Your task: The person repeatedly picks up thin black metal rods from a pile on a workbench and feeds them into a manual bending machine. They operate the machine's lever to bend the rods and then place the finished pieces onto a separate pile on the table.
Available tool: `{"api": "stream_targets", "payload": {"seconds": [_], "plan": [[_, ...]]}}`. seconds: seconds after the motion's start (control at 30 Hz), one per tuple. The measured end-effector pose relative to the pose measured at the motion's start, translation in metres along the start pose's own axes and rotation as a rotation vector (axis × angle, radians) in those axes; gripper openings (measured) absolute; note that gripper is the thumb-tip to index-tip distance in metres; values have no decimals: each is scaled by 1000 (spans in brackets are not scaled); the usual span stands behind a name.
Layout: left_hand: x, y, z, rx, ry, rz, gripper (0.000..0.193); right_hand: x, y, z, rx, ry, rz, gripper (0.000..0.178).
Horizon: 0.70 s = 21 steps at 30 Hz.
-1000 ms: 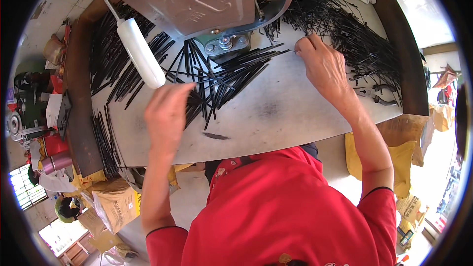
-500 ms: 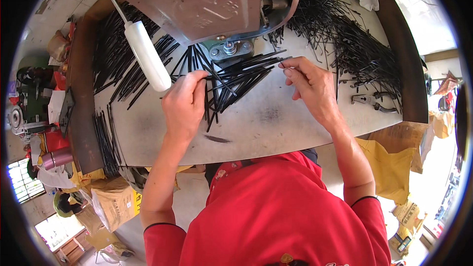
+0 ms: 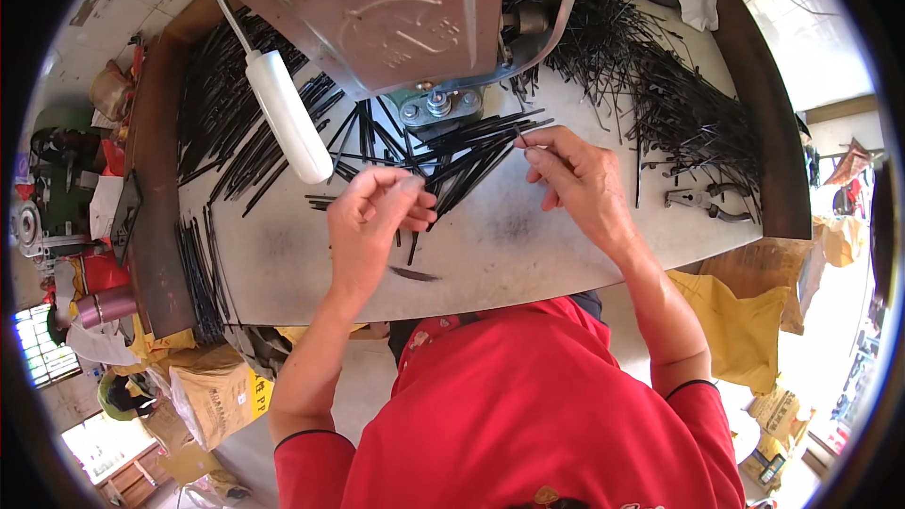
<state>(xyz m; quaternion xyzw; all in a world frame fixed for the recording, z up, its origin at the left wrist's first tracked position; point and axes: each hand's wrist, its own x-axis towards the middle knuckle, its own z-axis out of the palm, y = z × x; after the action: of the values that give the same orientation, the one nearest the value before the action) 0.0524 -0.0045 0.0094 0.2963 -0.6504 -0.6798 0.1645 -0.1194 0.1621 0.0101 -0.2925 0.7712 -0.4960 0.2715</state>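
Note:
My left hand (image 3: 370, 221) hovers over the near side of a loose bundle of thin black rods (image 3: 476, 155). Its fingers are half curled and a little apart, slightly blurred, and I see nothing held in them. Pinched between thumb and forefinger, one thin dark rod (image 3: 518, 133) is in my right hand (image 3: 583, 184), at the bundle's right end. Most of that rod cannot be told from the others. Just beyond the bundle stands the bolted metal base (image 3: 439, 106) of a machine with a reddish-brown housing (image 3: 396, 14).
A white tube-shaped lamp (image 3: 289, 118) hangs left of the machine. Black rods (image 3: 250, 113) lie at the left, and a tangled heap of thinner ones (image 3: 683, 99) at the right. Pliers (image 3: 709, 202) rest near the right edge. Raised brown boards (image 3: 156, 198) border the worktable (image 3: 528, 245).
My left hand has moved nearer and to the right, and its fingers have loosened. My right hand has shifted slightly left and nearer, still pinching. Several rods in the bundle lie differently.

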Motion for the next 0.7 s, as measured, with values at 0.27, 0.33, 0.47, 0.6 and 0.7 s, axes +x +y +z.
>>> {"api": "stream_targets", "payload": {"seconds": [0.27,0.33,0.47,0.6,0.7], "plan": [[-10,3,7,-204,-116,-195,38,2,-5,21,36,-62,-19,20],[-7,2,7,-225,-106,-195,38,1,-12,22,7,-100,-4,20],[-5,0,12,-305,-60,-170,37,0,-16,24,-121,-148,-67,21],[5,-5,18,-449,13,-152,34,2,-6,36,-203,-9,-358,19],[24,-4,20,-533,54,-158,33,6,-7,42,-323,82,-484,14]]}}
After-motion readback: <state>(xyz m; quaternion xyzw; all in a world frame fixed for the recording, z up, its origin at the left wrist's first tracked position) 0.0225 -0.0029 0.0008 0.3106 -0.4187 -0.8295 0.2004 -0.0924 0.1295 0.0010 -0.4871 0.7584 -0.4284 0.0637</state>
